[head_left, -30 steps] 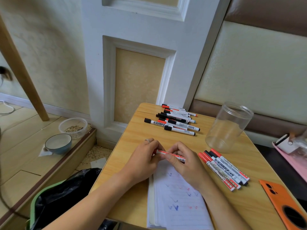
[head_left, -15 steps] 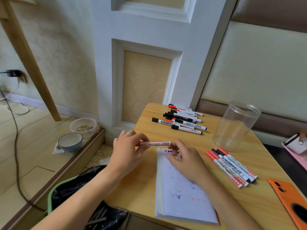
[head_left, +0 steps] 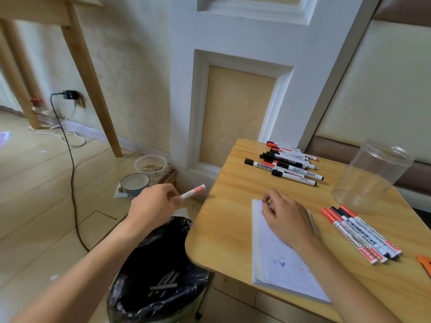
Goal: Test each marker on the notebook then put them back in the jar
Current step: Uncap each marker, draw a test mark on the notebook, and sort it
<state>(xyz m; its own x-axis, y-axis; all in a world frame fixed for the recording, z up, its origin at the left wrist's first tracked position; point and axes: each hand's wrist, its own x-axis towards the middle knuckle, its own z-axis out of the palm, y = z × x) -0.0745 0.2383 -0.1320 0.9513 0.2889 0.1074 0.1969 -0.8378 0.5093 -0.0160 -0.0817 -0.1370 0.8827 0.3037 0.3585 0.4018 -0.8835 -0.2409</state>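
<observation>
Two hands are busy at a small wooden table (head_left: 233,220). The left hand (head_left: 151,206) is held out past the table's left edge, above a bin (head_left: 158,271) lined with a black bag, and its fingers pinch a marker (head_left: 192,192) by one end; the rest of the white barrel, with red print on it, sticks up and to the right. Some grey sticks lie at the bottom of the bin. The right hand (head_left: 285,217) rests on the top of an open notebook (head_left: 279,264), its fingers curled; something small and dark seems tucked under them, though I cannot tell what it is. Blue and red scribbles show on the page. At the far end of the table lies a heap of markers (head_left: 286,165) with red and black caps. A second, smaller row of markers (head_left: 359,234) lies to the right of the notebook. Just behind that row stands a clear jar (head_left: 370,176), upright and open-topped. On the floor by the wall sit a bowl (head_left: 134,184) and a plastic tub (head_left: 150,165).
</observation>
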